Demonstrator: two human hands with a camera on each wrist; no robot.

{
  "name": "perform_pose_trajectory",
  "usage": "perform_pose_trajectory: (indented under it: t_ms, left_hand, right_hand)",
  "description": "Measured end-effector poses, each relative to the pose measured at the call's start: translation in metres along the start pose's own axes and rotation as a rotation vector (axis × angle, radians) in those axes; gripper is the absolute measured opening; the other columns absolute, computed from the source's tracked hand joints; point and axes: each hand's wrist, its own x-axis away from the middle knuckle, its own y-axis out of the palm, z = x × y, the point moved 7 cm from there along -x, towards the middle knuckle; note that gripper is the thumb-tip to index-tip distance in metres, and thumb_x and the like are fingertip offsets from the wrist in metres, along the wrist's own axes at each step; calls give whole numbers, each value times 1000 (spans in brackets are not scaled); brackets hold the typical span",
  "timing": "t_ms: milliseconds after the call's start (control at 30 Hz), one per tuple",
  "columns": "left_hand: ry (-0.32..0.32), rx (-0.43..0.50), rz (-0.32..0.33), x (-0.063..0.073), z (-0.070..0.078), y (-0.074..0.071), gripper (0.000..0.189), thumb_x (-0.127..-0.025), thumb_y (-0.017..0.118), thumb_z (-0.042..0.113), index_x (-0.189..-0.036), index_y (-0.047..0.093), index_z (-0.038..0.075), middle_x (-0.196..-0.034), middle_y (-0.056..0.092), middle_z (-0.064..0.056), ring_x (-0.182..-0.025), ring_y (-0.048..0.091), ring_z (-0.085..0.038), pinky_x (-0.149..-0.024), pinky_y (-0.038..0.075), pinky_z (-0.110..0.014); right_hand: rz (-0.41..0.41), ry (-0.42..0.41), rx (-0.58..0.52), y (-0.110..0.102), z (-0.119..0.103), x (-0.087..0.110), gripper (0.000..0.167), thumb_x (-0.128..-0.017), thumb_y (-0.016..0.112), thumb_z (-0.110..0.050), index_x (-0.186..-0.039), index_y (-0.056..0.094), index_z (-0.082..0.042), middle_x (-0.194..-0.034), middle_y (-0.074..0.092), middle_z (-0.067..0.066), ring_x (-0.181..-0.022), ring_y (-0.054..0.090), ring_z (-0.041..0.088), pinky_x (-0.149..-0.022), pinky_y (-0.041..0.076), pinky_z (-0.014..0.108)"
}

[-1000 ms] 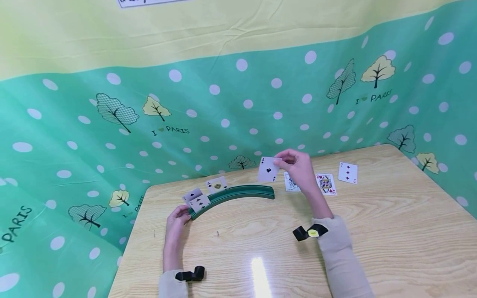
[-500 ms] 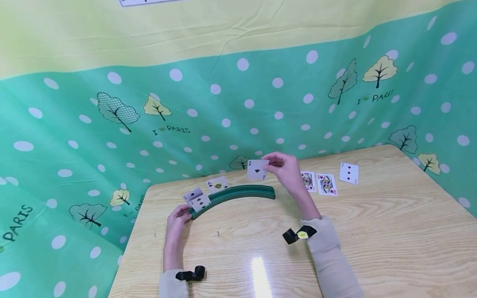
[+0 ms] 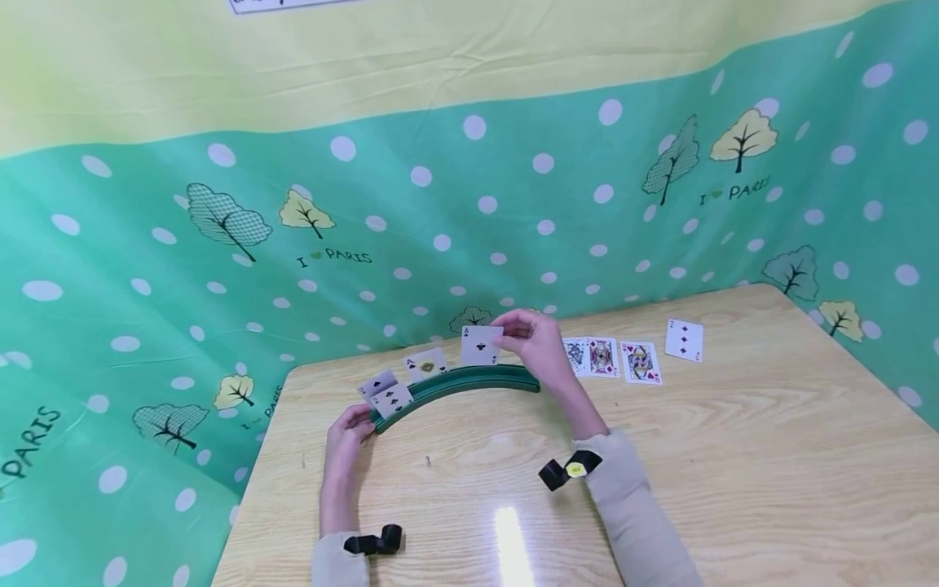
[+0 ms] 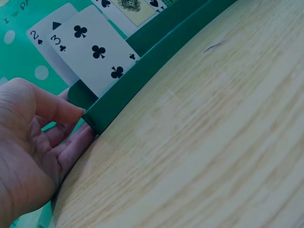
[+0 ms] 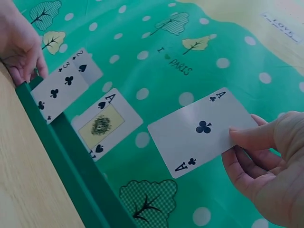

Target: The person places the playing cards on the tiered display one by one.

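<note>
A curved green card holder (image 3: 480, 377) lies on the wooden table, and my left hand (image 3: 346, 436) grips its left end between thumb and fingers. Near that end a three of clubs (image 4: 99, 52) stands in the slot, partly covering a two of spades (image 4: 43, 35). Further along stands an ace of spades (image 5: 108, 124). My right hand (image 3: 539, 349) pinches an ace of clubs (image 5: 199, 130) by its right side, thumb on the face. That card is upright, close above the holder's rear edge, right of the ace of spades.
Face up right of the holder lie two court cards side by side, one a red-framed card (image 3: 601, 357), then a queen (image 3: 641, 363) and a three of diamonds (image 3: 684, 339). A green dotted cloth (image 3: 411, 228) hangs behind the table (image 3: 734, 456).
My right hand has carried the ace of clubs leftward and slightly down toward the holder, uncovering the court cards behind it. The left hand has stayed at the holder's end.
</note>
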Motion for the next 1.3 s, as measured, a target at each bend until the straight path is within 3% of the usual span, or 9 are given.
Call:
perform_pose_trajectory:
  t_ms: [333, 667, 967, 1300]
  left_hand:
    - [-4, -12, 10, 1, -1, -5, 39, -94, 55, -9, -132, 56, -14, -127, 66, -22, -94, 59, 2, -84, 47, -13]
    - [-6, 0, 9, 0, -2, -5, 36, -94, 53, -10, -129, 57, -14, -122, 68, -17, -93, 60, 2, -84, 47, -13]
    - [-30, 11, -12, 1, -1, -1, 38, -96, 52, -8, -134, 55, -12, -131, 63, -21, -95, 59, 3, -85, 47, -13]
    - [-28, 37, -10, 1, -1, 2, 36, -94, 52, -10, -130, 56, -12, -123, 67, -15, -95, 60, 2, -86, 48, -14]
  right_hand:
    - [-32, 1, -9, 15, 10, 0, 16, -88, 77, 5, -104, 76, 2, -99, 75, 12, -89, 71, 21, -79, 58, 26]
    - [-39, 28, -53, 31, 18, 0, 16, -85, 77, 10, -100, 75, 6, -100, 76, 17, -92, 73, 25, -80, 59, 26]
    - [-24, 52, -69, 40, 33, 0, 17, -83, 77, 12, -99, 74, 6, -99, 76, 16, -90, 73, 23, -80, 59, 26]
    - [-40, 78, -45, 53, 47, 4, 15, -85, 78, 9, -98, 76, 3, -100, 76, 14, -90, 73, 23, -78, 59, 26]
